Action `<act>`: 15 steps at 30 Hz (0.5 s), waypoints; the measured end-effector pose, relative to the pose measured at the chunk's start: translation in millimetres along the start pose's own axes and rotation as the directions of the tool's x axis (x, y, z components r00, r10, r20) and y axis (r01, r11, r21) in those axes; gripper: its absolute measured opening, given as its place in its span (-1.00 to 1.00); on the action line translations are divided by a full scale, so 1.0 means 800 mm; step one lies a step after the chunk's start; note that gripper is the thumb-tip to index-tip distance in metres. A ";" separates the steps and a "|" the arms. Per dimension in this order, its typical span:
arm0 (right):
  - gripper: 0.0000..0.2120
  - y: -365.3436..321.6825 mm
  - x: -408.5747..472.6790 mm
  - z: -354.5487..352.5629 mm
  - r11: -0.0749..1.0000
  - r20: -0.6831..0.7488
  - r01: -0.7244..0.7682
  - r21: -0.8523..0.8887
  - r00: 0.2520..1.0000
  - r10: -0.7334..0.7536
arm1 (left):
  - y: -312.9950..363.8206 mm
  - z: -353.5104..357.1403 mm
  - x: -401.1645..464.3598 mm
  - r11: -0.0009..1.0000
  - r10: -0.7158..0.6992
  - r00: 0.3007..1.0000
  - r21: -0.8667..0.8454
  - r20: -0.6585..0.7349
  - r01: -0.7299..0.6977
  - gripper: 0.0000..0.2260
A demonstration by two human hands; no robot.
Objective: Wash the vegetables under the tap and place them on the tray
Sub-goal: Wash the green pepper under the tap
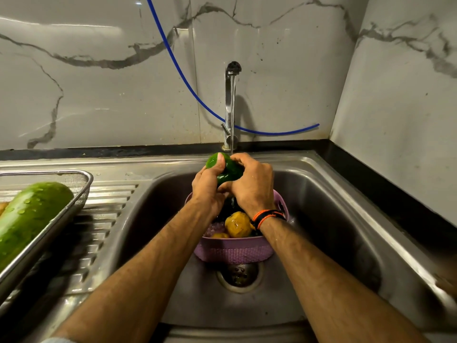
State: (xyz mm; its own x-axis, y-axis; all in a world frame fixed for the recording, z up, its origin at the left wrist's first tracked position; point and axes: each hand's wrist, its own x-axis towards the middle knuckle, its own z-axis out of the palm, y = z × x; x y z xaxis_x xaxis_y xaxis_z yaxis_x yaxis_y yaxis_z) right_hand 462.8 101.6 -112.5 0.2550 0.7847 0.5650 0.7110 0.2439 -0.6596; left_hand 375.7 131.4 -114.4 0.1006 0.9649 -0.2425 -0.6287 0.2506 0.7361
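Note:
A shiny green vegetable (228, 170) is held under the running tap (231, 102), above the sink. My left hand (209, 189) grips its left end and my right hand (254, 184) curls over its right side. Water streams down onto it. Below my hands a purple plastic basket (235, 250) stands in the sink with a yellowish potato (238, 224), a smaller one (220, 235) and dark vegetables, partly hidden by my wrists. On the left drainboard a metal mesh tray (81, 191) holds a big wet green cucumber-like vegetable (29, 216).
The steel sink (346, 219) has a drain (238, 276) just in front of the basket. A blue hose (188, 87) hangs across the marble wall behind the tap. A black counter edge (385, 186) runs along the right side.

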 end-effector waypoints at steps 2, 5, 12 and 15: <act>-0.44 0.000 0.000 0.000 1.000 0.004 -0.011 0.006 1.000 0.011 | 0.000 0.000 -0.001 1.000 0.006 1.000 -0.008 0.003 -0.006 -0.29; -0.34 0.000 0.004 -0.001 0.999 0.087 -0.015 0.037 0.996 0.012 | 0.002 -0.002 -0.001 1.000 0.004 1.000 -0.004 0.008 -0.004 -0.41; -0.48 -0.002 -0.001 -0.003 0.999 0.046 0.028 -0.025 0.999 -0.027 | -0.002 -0.001 -0.003 0.999 0.019 0.999 -0.030 -0.049 -0.021 -0.45; -0.37 -0.003 0.002 -0.001 1.000 0.058 0.001 -0.001 0.998 -0.001 | 0.002 -0.001 -0.005 0.998 -0.022 1.000 -0.056 0.003 0.022 -0.60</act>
State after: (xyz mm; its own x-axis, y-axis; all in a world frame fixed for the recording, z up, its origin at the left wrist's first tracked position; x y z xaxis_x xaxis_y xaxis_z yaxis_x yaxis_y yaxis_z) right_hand 461.7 101.8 -109.8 0.2156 0.8163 0.5359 0.7116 0.2444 -0.6586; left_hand 373.6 128.2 -113.0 0.1163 0.9595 -0.2567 -0.6689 0.2667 0.6939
